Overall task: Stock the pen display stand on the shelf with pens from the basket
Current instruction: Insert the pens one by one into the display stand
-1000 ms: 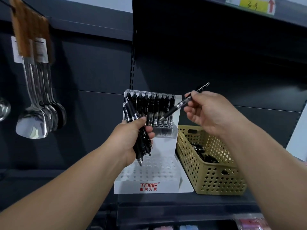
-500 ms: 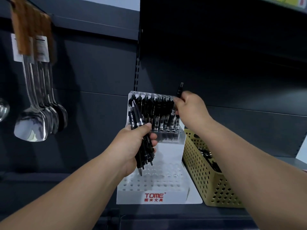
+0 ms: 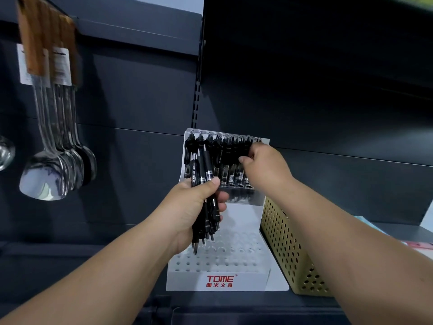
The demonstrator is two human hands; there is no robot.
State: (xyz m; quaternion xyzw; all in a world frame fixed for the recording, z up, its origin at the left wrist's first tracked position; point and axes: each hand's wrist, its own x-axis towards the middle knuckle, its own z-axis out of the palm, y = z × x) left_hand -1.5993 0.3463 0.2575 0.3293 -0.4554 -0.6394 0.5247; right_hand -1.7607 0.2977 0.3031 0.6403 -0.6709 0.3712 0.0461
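Shelving [image 3: 328, 113], dark w/ slotted upright, sits lower in view than 0.5 s ago, so the camera has tipped up a bit. Ladles [image 3: 46, 179] w/ wooden handles and paper tags hang at left as before; tag print too blurred to read. Pen display stand [image 3: 234, 281], white, stands on the shelf just left of the yellow perforated basket [image 3: 288, 249]; red "TOME" plus red Chinese characters on its front lip. Front tier holes bare, back tier holds a row of black pens [image 3: 225, 158]. Left hand [image 3: 189, 214] stays wrapped round a bunch of pens [image 3: 203, 174], tips down; white print on barrels, not legible. Right hand [image 3: 262, 160] has dropped to the row's right end, fingers curled narrow over the pen tops; the pen it raised earlier no longer sticks up, can't tell if it's gripping one.
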